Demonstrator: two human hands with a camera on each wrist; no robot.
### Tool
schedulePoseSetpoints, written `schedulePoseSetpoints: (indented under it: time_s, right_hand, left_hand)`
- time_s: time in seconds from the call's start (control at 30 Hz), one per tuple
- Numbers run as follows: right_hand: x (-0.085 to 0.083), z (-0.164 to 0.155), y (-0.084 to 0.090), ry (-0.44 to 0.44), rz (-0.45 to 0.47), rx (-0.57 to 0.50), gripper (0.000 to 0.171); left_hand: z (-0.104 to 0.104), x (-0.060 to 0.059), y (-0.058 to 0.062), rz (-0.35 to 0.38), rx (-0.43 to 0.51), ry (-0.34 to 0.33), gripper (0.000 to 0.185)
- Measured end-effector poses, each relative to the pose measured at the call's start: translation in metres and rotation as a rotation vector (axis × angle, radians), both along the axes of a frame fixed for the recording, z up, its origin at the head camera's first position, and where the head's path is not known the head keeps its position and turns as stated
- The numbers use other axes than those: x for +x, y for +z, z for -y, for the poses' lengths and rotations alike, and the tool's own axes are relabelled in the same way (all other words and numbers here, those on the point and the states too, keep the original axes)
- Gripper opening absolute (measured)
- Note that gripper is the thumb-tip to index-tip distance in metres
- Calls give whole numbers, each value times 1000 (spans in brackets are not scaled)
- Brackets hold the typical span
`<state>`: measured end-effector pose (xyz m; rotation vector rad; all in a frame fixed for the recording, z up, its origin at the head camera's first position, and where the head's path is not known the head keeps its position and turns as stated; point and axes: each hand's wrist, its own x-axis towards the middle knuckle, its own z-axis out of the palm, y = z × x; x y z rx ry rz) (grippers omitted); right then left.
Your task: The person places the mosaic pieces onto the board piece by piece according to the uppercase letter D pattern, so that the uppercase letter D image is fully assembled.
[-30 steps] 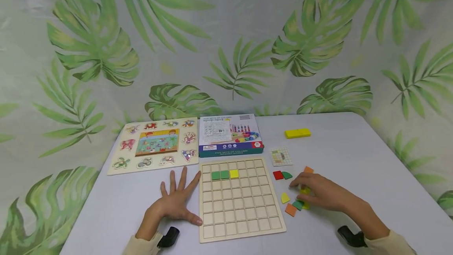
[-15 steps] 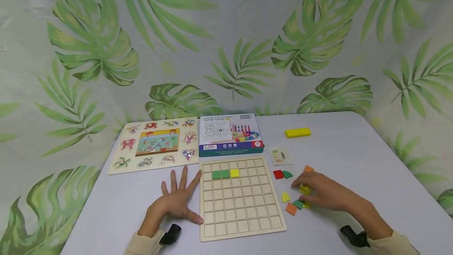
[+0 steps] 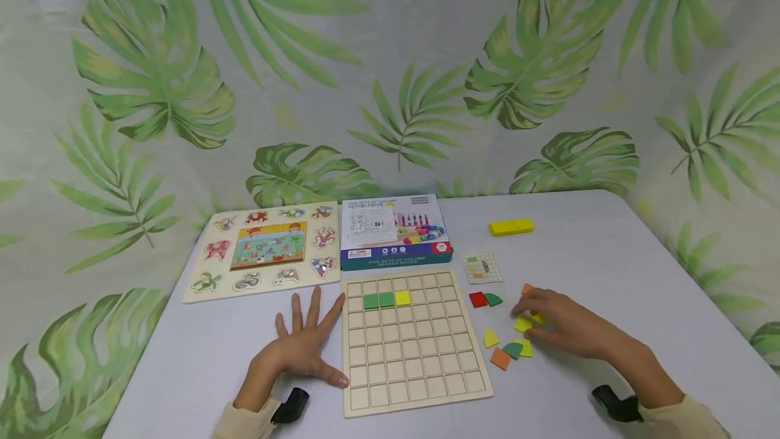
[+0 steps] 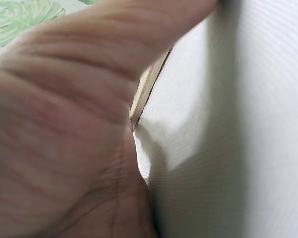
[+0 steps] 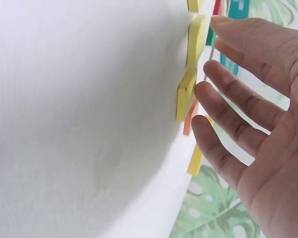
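Observation:
My left hand (image 3: 301, 351) lies on the table with fingers spread, its thumb and index fingertips right at the left edge of the wooden grid board (image 3: 420, 406). Two green squares (image 3: 378, 301) and a yellow square (image 3: 403, 298) sit in cells of the board's second row. To the right of the board, my right hand (image 3: 567, 324) is over the loose pieces, fingers loosely bent and apart, nothing between them in the right wrist view. A yellow piece (image 5: 196, 42) and another yellow piece (image 5: 186, 96) stand near its fingertips; the hand partly hides an orange piece (image 3: 527, 288).
Nearer the board lie a red square (image 3: 478, 299), green quarter-circles, a yellow quarter-circle (image 3: 491, 338) and an orange square (image 3: 500, 359). A small pattern card (image 3: 484, 268), a yellow box (image 3: 511, 227), a boxed toy (image 3: 396, 232) and an animal puzzle board (image 3: 204, 259) are farther back.
My right hand has shifted slightly right, away from the board, uncovering more of the yellow pieces beneath it. My left hand stays in place.

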<state>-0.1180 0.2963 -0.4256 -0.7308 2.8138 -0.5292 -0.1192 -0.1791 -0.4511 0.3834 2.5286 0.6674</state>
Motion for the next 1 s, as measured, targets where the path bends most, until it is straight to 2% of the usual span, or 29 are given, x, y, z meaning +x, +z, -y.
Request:
schedulePoseSetpoints:
  time_s: [0.23, 0.47, 1.0]
  right_hand:
    - [-4, -8, -2, -32, 16, 12, 25]
    - [-6, -12, -4, -48, 0, 31, 27]
    - [-10, -14, -7, -87, 27, 10, 26]
  left_hand:
    - [-1, 2, 4, 4, -1, 2, 143]
    - [-1, 1, 0, -9, -9, 6, 144]
    - [-2, 3, 3, -11, -13, 4, 145]
